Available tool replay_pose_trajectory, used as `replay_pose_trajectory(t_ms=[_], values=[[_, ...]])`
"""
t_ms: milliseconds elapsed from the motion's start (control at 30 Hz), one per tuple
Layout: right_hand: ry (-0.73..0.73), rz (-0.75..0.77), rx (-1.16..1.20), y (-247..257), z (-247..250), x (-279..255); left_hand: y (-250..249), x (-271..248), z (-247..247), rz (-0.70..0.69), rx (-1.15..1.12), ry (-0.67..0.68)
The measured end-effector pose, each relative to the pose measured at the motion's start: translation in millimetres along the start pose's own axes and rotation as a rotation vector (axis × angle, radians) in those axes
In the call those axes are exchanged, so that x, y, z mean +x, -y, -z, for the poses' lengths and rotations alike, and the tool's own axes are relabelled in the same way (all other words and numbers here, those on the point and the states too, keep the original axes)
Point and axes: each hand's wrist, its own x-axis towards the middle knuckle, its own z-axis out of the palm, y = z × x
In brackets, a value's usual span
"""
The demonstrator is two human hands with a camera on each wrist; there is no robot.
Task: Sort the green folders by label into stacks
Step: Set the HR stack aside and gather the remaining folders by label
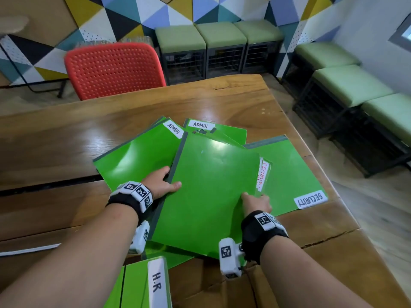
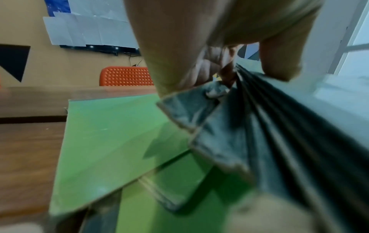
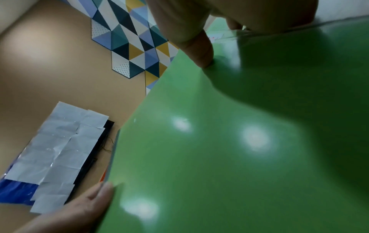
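Both hands, left hand [image 1: 160,182] and right hand [image 1: 255,203], grip the top folder [image 1: 209,192]; its label is hidden, so reading it likely comes next.

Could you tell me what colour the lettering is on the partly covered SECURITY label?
Red, on the partly covered SECURITY label; clearest in the head view.

folders' labels: ADMIN [image 1: 173,130], ADMIN [image 1: 200,125]; SECURITY [image 1: 310,199], H.R [image 1: 157,282]

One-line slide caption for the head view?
Both hands, left and right, grip an unlabeled-side green folder above scattered labeled folders.
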Motion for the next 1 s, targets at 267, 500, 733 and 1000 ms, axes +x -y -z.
replay_pose_trajectory(t_ms=[267, 500, 733, 1000], values=[[0.291, 0.218, 0.278, 15.4, 30.0, -30.4, -1.2, -74.9, 4.9, -0.07, -0.516, -0.254], [0.412, 0.598, 0.65, 51.1, 71.7, -95.3, -8.1, -140.4, 10.8, -0.15, -0.619, -0.432], [0.585, 0.776, 0.739, 52.3, 92.6, -124.5, -25.0, -166.3, 12.5, -0.214, -0.836, -0.456], [0.382, 0.769, 0.13, 11.6, 82.8, -104.7, 8.2, -142.5, -30.3, -0.067, -0.596, -0.414]])
